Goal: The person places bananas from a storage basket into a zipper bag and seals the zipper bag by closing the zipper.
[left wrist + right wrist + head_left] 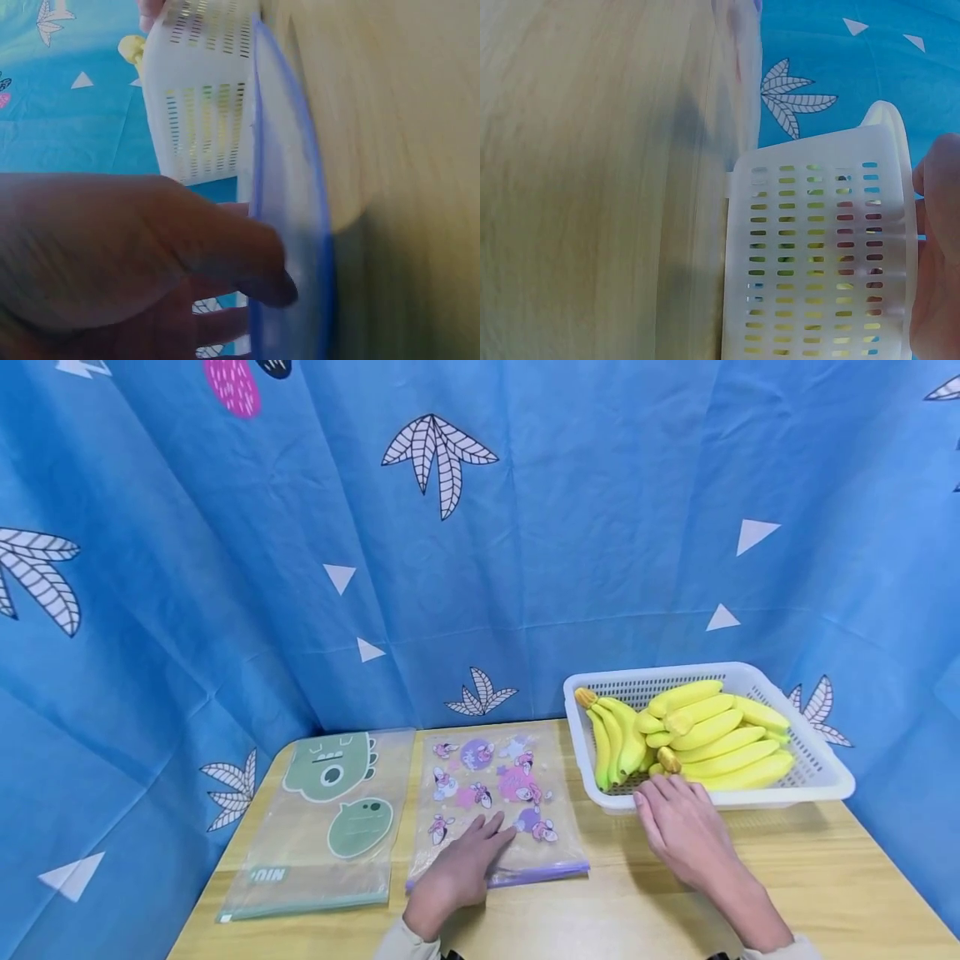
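My left hand [465, 864] rests on a clear zip bag [450, 760] printed with pink and purple cartoon figures, fingers stretched across its lower part. Close up in the left wrist view, the bag's purple-edged mouth [324, 217] gapes, and the thumb [259, 255] overlaps the upper edge. To the right, my right hand [686, 831] reaches over the front rim of a white slotted basket [821, 777], right beside a brown banana stem. Bananas [720, 743] in bunches fill the basket. The right fingertips are hidden behind the rim and I cannot tell whether they grip a banana.
Another clear zip bag [300, 827], with green dinosaur prints and a green zip edge, lies flat at the left of the wooden table [540, 927]. A blue patterned curtain [600, 527] hangs close behind and at both sides.
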The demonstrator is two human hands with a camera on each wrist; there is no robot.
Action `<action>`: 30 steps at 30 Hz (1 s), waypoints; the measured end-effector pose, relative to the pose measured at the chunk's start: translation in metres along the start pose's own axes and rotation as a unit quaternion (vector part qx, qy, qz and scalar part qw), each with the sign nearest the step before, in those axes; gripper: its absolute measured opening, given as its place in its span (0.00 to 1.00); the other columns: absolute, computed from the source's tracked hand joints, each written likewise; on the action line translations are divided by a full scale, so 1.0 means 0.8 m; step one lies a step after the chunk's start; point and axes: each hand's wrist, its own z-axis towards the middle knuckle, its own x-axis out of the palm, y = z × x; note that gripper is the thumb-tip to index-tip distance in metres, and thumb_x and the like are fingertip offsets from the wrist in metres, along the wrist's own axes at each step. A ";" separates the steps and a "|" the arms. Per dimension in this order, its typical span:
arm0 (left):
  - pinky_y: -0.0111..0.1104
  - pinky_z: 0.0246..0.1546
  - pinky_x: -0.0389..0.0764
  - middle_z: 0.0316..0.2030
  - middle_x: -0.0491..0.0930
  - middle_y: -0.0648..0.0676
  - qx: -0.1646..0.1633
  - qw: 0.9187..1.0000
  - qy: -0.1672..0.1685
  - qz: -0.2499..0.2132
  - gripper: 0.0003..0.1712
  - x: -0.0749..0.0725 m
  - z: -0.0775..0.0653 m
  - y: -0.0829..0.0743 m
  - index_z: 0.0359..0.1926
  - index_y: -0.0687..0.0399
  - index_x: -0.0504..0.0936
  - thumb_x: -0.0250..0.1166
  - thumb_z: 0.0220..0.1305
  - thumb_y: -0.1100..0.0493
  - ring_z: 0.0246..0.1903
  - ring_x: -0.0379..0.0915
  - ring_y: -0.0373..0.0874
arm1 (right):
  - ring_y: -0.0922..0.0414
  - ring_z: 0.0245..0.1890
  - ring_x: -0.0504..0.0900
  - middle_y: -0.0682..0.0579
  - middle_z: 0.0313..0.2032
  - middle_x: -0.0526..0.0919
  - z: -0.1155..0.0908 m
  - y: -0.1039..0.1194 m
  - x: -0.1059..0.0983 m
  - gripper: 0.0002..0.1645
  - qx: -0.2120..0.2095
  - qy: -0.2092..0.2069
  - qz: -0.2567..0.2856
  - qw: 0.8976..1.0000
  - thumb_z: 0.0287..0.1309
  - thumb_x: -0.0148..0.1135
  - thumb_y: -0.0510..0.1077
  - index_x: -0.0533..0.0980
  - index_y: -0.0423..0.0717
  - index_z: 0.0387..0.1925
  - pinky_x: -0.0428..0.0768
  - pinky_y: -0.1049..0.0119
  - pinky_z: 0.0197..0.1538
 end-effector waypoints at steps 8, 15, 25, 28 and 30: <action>0.67 0.68 0.60 0.79 0.57 0.54 -0.003 0.999 -0.038 0.031 0.47 0.021 0.008 0.008 0.77 0.38 0.66 0.63 0.61 0.75 0.77 0.48 0.60 | 0.49 0.38 0.77 0.50 0.35 0.81 0.000 0.001 0.001 0.11 -0.001 -0.006 0.008 1.000 0.69 0.53 0.44 0.80 0.45 0.37 0.72 0.52 0.41; 0.61 0.69 0.64 0.73 0.68 0.59 0.053 0.991 -0.118 -0.039 0.27 0.012 0.011 0.026 0.72 0.51 0.73 0.51 0.75 0.66 0.72 0.63 0.60 | 0.50 0.39 0.77 0.50 0.36 0.81 -0.001 0.002 0.000 0.11 0.004 0.005 0.015 1.000 0.70 0.53 0.44 0.81 0.45 0.38 0.73 0.53 0.43; 0.53 0.73 0.61 0.70 0.72 0.59 0.118 0.946 -0.222 -0.206 0.25 -0.035 0.004 0.049 0.71 0.58 0.72 0.48 0.77 0.67 0.71 0.64 0.57 | 0.50 0.38 0.76 0.51 0.36 0.81 -0.002 -0.001 0.000 0.11 0.008 0.003 0.019 1.000 0.71 0.54 0.44 0.81 0.46 0.38 0.72 0.54 0.42; 0.52 0.73 0.61 0.71 0.70 0.55 0.108 0.935 -0.237 -0.239 0.26 -0.046 -0.001 0.055 0.73 0.53 0.71 0.46 0.79 0.66 0.72 0.63 0.54 | 0.50 0.38 0.76 0.51 0.36 0.81 -0.002 -0.002 0.000 0.11 0.009 0.003 0.018 1.000 0.71 0.54 0.44 0.81 0.46 0.38 0.72 0.53 0.42; 0.51 0.72 0.63 0.72 0.70 0.53 0.098 0.927 -0.251 -0.263 0.25 -0.052 -0.005 0.057 0.73 0.52 0.71 0.46 0.80 0.65 0.72 0.63 0.52 | 0.50 0.38 0.76 0.50 0.36 0.81 -0.002 -0.002 0.000 0.11 0.009 0.001 0.018 1.000 0.70 0.54 0.44 0.81 0.46 0.38 0.72 0.53 0.42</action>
